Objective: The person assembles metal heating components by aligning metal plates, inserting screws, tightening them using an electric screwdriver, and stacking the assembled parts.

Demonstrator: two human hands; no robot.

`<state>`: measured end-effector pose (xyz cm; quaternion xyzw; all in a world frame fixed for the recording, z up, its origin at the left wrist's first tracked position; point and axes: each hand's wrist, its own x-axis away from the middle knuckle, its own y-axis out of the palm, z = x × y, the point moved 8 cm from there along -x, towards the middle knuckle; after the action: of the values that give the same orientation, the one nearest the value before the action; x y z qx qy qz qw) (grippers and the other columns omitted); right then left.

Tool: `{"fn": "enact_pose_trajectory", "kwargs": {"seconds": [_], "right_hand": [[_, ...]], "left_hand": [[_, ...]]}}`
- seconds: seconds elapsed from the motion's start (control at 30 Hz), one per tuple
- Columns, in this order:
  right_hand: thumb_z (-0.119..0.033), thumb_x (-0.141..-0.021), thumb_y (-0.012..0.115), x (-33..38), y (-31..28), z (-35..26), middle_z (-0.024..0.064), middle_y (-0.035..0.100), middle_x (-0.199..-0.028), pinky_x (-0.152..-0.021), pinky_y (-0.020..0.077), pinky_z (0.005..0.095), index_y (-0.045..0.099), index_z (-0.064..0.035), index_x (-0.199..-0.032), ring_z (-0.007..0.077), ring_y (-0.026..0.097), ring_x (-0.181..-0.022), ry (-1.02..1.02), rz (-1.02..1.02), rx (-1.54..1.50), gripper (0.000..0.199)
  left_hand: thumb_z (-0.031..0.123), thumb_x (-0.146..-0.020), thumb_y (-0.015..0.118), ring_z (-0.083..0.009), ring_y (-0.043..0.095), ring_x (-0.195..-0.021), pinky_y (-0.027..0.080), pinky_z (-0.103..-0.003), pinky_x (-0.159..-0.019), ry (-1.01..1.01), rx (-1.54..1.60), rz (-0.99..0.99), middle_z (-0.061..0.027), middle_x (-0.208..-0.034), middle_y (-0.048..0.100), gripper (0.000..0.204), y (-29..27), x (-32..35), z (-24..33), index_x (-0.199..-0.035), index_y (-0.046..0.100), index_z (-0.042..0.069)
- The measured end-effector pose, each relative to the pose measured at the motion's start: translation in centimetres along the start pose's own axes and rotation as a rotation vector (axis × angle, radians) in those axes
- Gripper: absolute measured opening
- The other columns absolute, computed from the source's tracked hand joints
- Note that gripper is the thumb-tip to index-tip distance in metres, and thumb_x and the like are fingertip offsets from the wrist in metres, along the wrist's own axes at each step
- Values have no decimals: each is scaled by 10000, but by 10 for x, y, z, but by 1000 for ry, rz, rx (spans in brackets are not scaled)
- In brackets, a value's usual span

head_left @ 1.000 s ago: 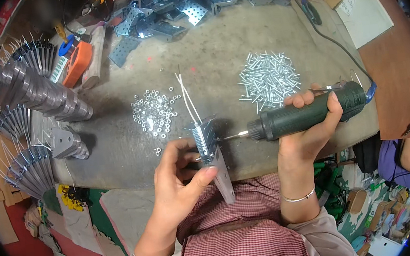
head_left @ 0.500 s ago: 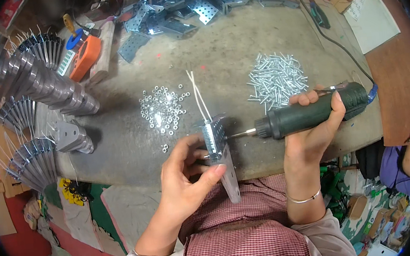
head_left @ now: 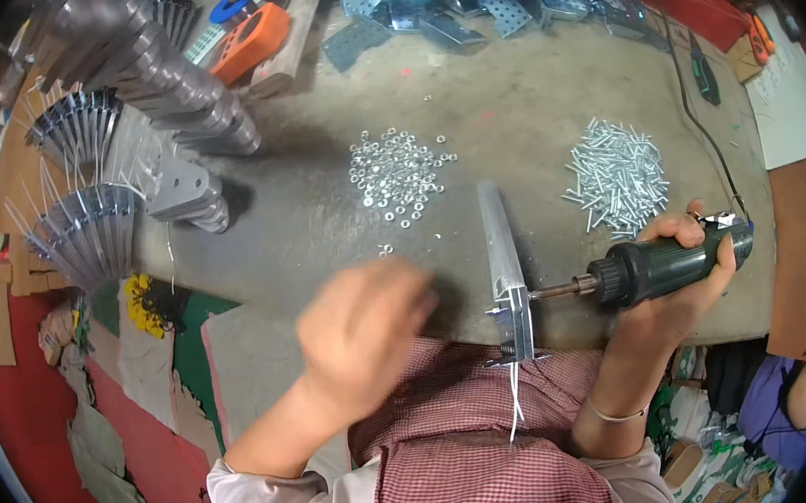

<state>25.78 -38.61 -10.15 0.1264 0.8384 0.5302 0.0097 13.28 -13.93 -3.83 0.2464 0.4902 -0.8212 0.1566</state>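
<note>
My right hand is wrapped round a dark green electric screwdriver, which points left. Its bit meets the side of a metal bracket assembly at the bench's near edge. A long grey arm of the assembly points away from me, its dark block lies toward me, and two white wires hang from that. A small screw end sticks out on its left side. My left hand is apart from the assembly, left of it, smeared by motion; its fingers look curled, and any contents are hidden.
Loose nuts lie mid-bench, a heap of screws to the right. Perforated metal plates pile up at the back. Stacked grey brackets and wired strips stand left. The screwdriver's cord runs back along the right.
My left hand has let go of the assembly and moved away to its left. The assembly has turned so its wires point toward me. The view has shifted, with the screwdriver still in my right hand.
</note>
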Motion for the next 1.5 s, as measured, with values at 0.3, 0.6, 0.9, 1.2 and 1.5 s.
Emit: {"fn": "enact_pose_trajectory", "kwargs": {"seconds": [0.3, 0.6, 0.9, 1.2, 1.5], "right_hand": [[-307, -922, 484, -2, -2, 3, 27, 481, -728, -735, 531, 279, 455, -9, -1055, 119, 532, -698, 30, 3, 42, 328], [-305, -912, 486, 2, 5, 3, 16, 468, -748, -720, 501, 258, 457, -22, -1033, 110, 504, -676, 6, 67, 55, 309], [-294, -878, 553, -4, -2, 10, 13, 464, -764, -689, 506, 263, 458, -36, -1010, 123, 510, -668, 88, 46, -114, 305], [-300, -865, 582, -2, 4, 16, 12, 455, -768, -704, 508, 279, 453, -40, -1012, 134, 507, -691, 160, 58, -188, 325], [-364, -879, 577, -2, 6, 17, 0, 446, -735, -694, 441, 286, 491, -64, -963, 126, 451, -669, 214, -64, -330, 323]], "left_hand": [[10, -691, 710, -279, 583, -712, 465, -353, -629, -191, -176, -245, -86, -752, 573, 147, 12, -12, -34, -802, 615, 30], [-37, -736, 703, -181, 634, -740, 496, -264, -639, -440, 796, -17, -134, -830, 662, 103, 32, -4, -2, -821, 647, -30], [-53, -747, 686, -180, 635, -738, 497, -270, -633, -461, 834, 85, -117, -836, 669, 105, 41, 3, 2, -844, 661, -24], [-69, -730, 686, -188, 637, -708, 500, -273, -601, -365, 678, 39, -122, -829, 665, 153, 36, 0, 5, -870, 666, -9], [-81, -724, 683, -171, 628, -644, 490, -247, -544, -257, 659, 88, -139, -792, 652, 147, 35, -1, 12, -853, 651, -20]]}}
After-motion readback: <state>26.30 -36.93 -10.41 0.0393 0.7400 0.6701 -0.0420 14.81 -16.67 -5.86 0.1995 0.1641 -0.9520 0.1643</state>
